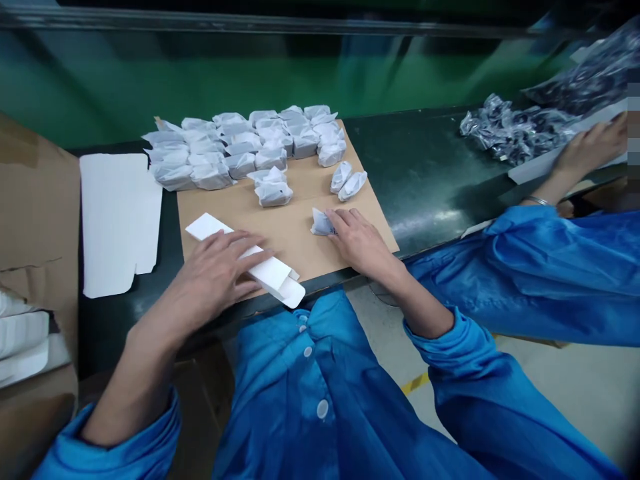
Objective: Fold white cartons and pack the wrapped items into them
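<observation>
My left hand (215,273) is closed around a long white carton (270,272), which lies slantwise over the front of a brown cardboard sheet (300,257). The carton's near end stands open, its flap pointing toward me. On the right part of the sheet, my right hand (357,240) has its fingers on a small white-wrapped packet (321,223), mostly covered by the hand. Just beyond it lie two similar wrapped packets (349,181). Another wrapped bundle (273,188) sits near the sheet's middle.
Rows of wrapped packets (240,143) fill the sheet's far side. Flat white cartons (117,227) lie left, beside a large cardboard box (37,200) holding white cartons (23,343). At right, a co-worker's hand (590,147) is near a heap of clear plastic-wrapped items (515,130).
</observation>
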A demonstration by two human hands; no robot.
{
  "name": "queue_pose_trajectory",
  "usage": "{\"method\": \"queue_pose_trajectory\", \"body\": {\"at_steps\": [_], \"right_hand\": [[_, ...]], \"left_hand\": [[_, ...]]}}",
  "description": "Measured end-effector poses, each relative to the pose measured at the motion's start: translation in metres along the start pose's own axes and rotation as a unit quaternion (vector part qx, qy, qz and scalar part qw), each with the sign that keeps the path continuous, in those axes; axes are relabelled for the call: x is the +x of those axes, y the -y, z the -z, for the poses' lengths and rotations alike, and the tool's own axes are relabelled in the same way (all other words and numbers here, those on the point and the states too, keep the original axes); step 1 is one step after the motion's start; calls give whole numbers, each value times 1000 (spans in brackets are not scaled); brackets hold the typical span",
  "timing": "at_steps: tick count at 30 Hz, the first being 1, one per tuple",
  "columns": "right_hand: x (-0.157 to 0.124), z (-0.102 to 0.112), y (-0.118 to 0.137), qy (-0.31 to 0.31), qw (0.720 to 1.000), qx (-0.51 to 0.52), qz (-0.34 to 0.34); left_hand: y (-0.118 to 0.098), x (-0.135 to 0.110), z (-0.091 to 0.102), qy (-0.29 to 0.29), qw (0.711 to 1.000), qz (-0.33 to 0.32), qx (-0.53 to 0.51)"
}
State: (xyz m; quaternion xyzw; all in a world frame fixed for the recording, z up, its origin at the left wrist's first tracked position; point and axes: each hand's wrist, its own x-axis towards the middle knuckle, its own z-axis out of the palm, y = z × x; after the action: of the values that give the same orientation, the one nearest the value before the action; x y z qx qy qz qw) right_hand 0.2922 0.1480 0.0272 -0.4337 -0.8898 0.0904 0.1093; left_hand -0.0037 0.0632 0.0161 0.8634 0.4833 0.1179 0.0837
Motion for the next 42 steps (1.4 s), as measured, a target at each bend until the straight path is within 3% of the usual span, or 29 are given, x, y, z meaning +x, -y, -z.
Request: {"method": "queue_pose_trajectory", "body": {"at_steps": [2,6,11,16,19,22,25,28,31,33,34,37,38,39,40,42], "right_hand": [[-11,3,9,-49,998,38,-8],[-35,2,40,-165,979,116,-29],[-45,-12,51,-66,981,163,85],[-26,1,42,-15,948,290,130],[-15,11,45,41,931,352,87],[-12,13,50,21,921,389,17],[-11,13,55,1,929,370,26],[-12,19,58,70,933,353,11],[-19,28,62,158,895,412,-61],[-26,33,65,200,863,460,-67],[-30,34,66,201,865,456,-57],[-34,33,65,158,919,360,-22],[-33,31,63,173,919,353,-19],[-30,30,61,219,899,378,-21],[-27,28,59,287,856,429,-24],[-20,22,58,421,720,550,-35]], "left_hand": [[5,0,-4,-31,998,-2,51],[-3,-5,-12,-145,983,-19,115],[-14,-16,-24,-175,974,-25,144],[-19,-21,-30,-220,969,-19,115],[-20,-25,-28,-244,964,-22,103],[-23,-27,-25,-263,956,-16,129],[-27,-26,-26,-273,953,-27,130],[-30,-24,-29,-267,956,-15,123],[-33,-25,-31,-272,951,25,147],[-34,-27,-32,-285,943,33,167],[-35,-28,-32,-290,941,32,173],[-37,-30,-31,-297,938,28,178],[-39,-30,-31,-301,937,29,176],[-40,-30,-30,-306,936,30,174],[-41,-29,-30,-313,933,25,177],[-45,-27,-27,-332,924,-8,189]]}}
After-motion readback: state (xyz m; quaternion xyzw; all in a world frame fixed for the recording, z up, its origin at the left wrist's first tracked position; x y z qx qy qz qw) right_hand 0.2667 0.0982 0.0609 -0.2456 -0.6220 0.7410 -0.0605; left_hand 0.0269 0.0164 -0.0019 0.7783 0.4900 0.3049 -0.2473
